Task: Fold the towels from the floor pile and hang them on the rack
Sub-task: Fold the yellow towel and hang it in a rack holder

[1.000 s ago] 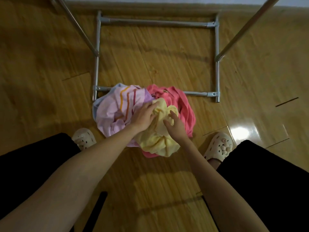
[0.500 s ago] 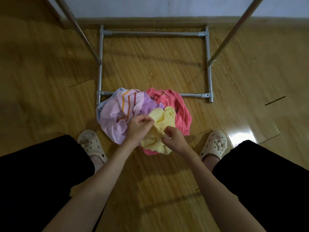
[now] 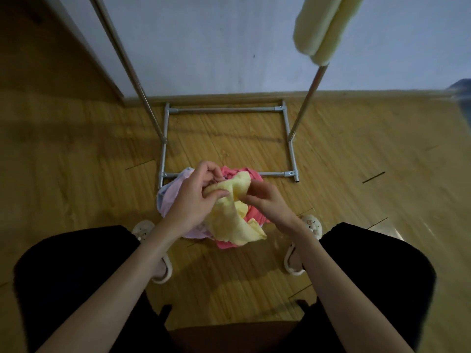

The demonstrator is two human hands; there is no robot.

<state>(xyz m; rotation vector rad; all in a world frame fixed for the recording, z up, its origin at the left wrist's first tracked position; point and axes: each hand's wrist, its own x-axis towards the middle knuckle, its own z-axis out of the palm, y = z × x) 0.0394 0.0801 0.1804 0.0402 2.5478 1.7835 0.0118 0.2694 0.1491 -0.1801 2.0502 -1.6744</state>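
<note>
**Yellow towel up off the pile, both hands on it**

The left hand [image 3: 196, 197] pinches the top edge of the yellow towel [image 3: 229, 217], fingers curled round the cloth, and the right hand [image 3: 267, 200] grips the same edge just beside it, at three o'clock. The towel hangs bunched between them, its tail trailing over the pink towel [image 3: 254, 215] and touching the lilac striped towel [image 3: 173, 200] on the floor [image 3: 76, 174]. The rack [image 3: 226, 110] stands at twelve o'clock, a pale towel [image 3: 321, 29] already draped up at one o'clock. The risk, as I read it: both grips sit close together, so the cloth may stay crumpled. The trailing tail could also drag the pink one along.
</note>
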